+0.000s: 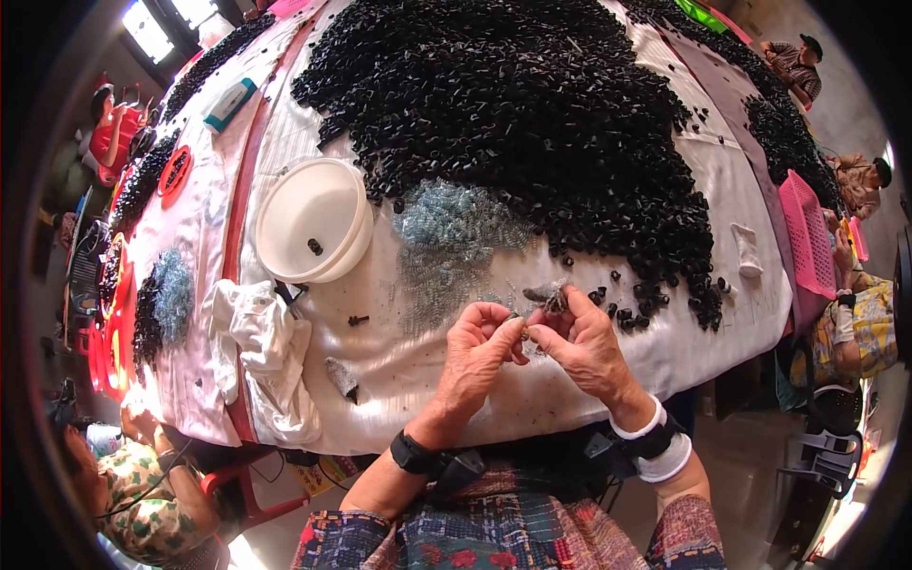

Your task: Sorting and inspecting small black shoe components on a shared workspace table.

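My left hand (480,347) and my right hand (587,351) meet over the near part of the white-covered table (408,380). Both are closed, thumb against fingers, on something small that I cannot make out. A greyish, fuzzy scrap (544,293) shows by the fingertips of my right hand; whether it is held or lies on the cloth is unclear. Just beyond my hands spreads a heap of small clear, bluish coil-like pieces (456,228). Behind it lies a huge pile of short black tube-like parts (513,114), with several strays near my right hand.
A white plastic bowl (285,223) with a small dark piece inside stands left. Nearer are a crumpled white cloth (261,332) and a grey scrap (340,378). A pink basket (806,233) stands at the right edge. Other people (142,475) sit around the table.
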Tool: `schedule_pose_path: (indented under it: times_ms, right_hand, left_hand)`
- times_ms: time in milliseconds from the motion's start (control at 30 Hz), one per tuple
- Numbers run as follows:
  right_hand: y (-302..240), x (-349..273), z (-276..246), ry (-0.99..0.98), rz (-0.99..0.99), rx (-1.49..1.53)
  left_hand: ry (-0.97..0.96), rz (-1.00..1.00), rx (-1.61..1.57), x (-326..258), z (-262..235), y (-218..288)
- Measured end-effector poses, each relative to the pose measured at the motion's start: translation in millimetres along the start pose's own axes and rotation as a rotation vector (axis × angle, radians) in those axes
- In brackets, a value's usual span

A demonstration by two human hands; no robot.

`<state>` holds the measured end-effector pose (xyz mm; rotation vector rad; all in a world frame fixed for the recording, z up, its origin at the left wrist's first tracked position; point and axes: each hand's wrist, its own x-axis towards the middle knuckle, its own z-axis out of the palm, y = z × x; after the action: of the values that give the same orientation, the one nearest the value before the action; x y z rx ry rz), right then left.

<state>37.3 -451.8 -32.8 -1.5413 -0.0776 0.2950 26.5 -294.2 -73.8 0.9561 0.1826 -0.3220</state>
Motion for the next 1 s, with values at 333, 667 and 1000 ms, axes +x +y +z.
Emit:
schedule_pose_path:
  times_ms: [333,667,1000]
  right_hand:
    - [7,5,-3,0.125,0.039,0.070]
    - [9,5,6,0.255,0.024,-0.069]
    - [16,4,8,0.235,-0.076,-0.077]
  left_hand:
    - [0.019,0.084,0.046,-4,6,12]
    - [0.023,0.220,0.300,-5,16,2]
    - [0.114,0.041,0.120,-2,16,9]
